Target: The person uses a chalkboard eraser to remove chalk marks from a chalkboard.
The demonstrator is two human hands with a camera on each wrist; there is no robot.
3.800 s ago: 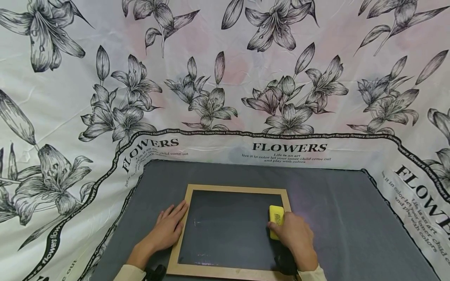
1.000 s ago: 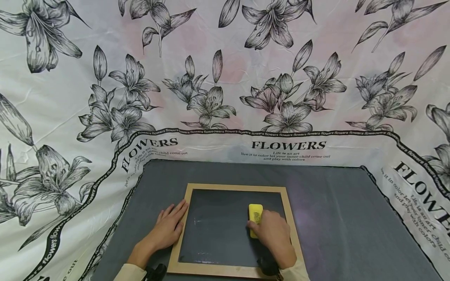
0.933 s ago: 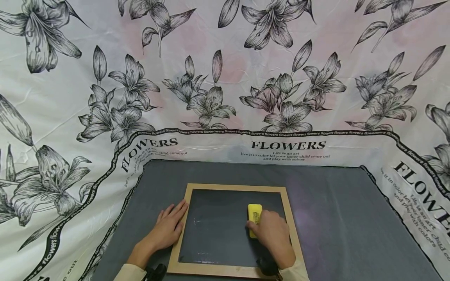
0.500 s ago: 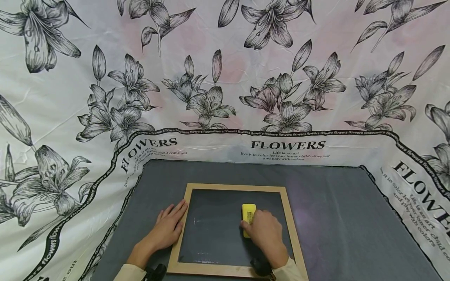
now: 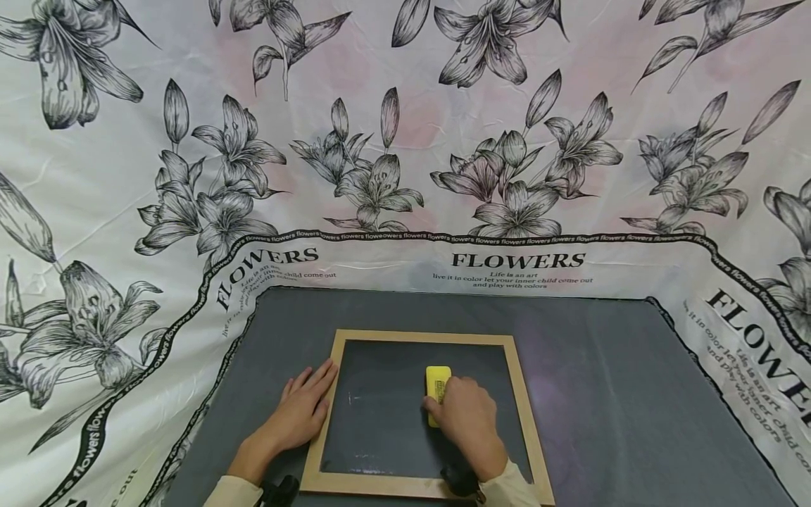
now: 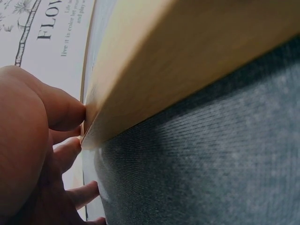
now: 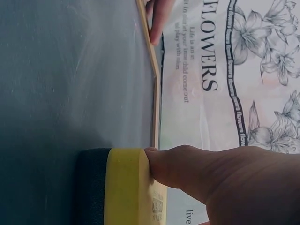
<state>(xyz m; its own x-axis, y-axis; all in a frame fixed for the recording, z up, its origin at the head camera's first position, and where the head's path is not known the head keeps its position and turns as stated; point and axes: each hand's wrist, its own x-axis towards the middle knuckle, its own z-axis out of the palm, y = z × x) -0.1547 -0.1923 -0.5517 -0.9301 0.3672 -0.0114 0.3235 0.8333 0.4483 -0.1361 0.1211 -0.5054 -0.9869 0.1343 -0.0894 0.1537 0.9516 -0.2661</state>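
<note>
A small blackboard (image 5: pixel 386 415) in a light wooden frame lies on the grey cloth. My right hand (image 5: pixel 467 417) grips a yellow board eraser (image 5: pixel 437 384) right of the board's middle. In the right wrist view, the thumb presses the side of the eraser (image 7: pixel 126 187), and its dark felt face lies against the board. My left hand (image 5: pixel 298 408) rests at the board's left edge, fingers extended. Its fingertips touch the wooden frame (image 6: pixel 140 79) in the left wrist view. Faint whitish marks show on the board's left and lower parts.
Grey cloth (image 5: pixel 621 408) spreads around the board, bordered by white fabric (image 5: pixel 405 267) printed with flowers and lettering. Dark wrist straps (image 5: pixel 279 491) sit near both sleeves.
My right hand has slid the eraser leftward across the board, from near the right frame edge toward the middle. The left hand has stayed at the frame.
</note>
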